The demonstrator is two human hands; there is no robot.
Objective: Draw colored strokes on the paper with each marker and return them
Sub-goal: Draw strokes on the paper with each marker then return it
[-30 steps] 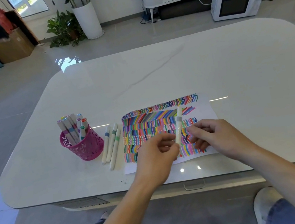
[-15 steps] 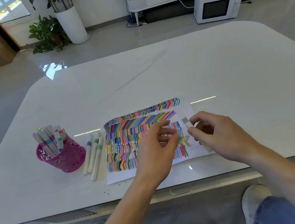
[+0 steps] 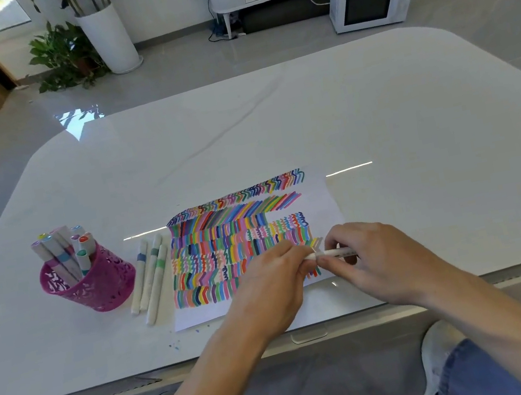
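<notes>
The glossy white table [image 3: 375, 107] had rounded corners. A pink mesh cup [image 3: 101, 288] stood near its front-left corner. Three loose markers [image 3: 150, 279] lay side by side just right of the cup, and a paper [image 3: 241, 235] filled with coloured strokes lay beside them, near the front edge.

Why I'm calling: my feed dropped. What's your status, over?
Hands: left hand and right hand pinch one marker, held level above paper's near edge. Nothing blocking.
</notes>
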